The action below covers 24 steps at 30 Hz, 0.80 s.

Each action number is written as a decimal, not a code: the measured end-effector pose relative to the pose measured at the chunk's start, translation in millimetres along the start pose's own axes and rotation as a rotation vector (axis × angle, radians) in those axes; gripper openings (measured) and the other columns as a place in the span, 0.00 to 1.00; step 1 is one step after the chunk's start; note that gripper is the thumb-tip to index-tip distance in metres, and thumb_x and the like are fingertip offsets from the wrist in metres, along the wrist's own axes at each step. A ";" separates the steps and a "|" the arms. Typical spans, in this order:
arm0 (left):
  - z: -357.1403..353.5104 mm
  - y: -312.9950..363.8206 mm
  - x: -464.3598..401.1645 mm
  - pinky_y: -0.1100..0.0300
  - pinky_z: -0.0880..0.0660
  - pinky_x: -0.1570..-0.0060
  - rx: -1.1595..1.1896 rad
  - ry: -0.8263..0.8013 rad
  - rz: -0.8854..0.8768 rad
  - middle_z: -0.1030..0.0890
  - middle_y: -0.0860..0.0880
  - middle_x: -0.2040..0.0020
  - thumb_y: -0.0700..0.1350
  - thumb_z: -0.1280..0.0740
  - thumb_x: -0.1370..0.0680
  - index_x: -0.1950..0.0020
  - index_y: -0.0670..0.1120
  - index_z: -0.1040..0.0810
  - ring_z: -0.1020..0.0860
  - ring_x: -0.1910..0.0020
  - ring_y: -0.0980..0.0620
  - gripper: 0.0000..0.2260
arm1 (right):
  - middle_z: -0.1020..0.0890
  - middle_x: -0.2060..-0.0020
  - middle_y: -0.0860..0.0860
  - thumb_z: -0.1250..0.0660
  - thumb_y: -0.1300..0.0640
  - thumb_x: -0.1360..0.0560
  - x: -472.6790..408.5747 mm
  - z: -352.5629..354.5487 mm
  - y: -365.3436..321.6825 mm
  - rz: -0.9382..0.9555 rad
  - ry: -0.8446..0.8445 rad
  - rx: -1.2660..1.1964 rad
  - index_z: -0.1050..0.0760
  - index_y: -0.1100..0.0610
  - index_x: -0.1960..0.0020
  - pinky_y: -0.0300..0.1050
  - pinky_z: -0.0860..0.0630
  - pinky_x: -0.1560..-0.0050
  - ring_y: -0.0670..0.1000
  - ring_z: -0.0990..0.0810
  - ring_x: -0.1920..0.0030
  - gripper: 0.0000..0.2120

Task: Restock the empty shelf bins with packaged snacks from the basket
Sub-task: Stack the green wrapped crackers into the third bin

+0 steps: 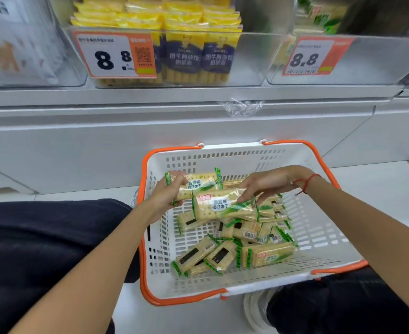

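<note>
A white basket with orange rim and handles [319,237] sits on the floor between my knees, holding several green-edged cracker packs [266,254]. My left hand [167,194] grips one cracker pack [198,184] above the basket's left side. My right hand [266,183] pinches the right end of a second cracker pack [222,207], which lies just in front of the first. On the shelf above, a clear bin [367,59] at the right carries an 8.8 price tag, with a few green packs showing at its back.
The middle clear bin [251,56] holds yellow-and-blue snack packs behind an 8.8 price tag [116,54]. Crumpled clear plastic [242,107] sits on the white shelf ledge. A white cabinet front stands behind the basket. My dark-clothed legs flank it.
</note>
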<state>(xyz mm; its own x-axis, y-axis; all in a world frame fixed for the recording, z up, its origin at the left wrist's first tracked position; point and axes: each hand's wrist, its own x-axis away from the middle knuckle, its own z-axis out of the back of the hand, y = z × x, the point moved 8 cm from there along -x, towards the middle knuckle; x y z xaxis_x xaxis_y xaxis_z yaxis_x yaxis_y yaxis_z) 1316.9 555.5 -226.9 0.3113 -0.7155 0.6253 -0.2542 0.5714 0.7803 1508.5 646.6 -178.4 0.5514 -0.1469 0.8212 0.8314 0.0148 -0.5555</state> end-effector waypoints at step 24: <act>-85.2 110.7 50.8 0.50 0.25 0.44 0.056 -0.263 -0.277 0.17 0.47 0.45 0.51 0.19 0.42 0.38 0.48 0.23 0.20 0.43 0.45 0.34 | 0.38 0.32 0.47 0.22 0.54 0.34 100.5 67.9 -46.2 0.225 0.498 -0.094 0.52 0.43 0.24 0.50 0.30 0.35 0.51 0.31 0.34 0.50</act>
<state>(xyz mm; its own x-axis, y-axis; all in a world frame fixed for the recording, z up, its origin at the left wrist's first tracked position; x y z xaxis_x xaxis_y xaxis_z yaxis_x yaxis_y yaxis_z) 1382.7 616.7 -108.4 0.1314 -0.9226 0.3626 -0.2449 0.3242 0.9137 1530.2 698.3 -61.3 0.5964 -0.6005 0.5326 0.6742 0.0148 -0.7384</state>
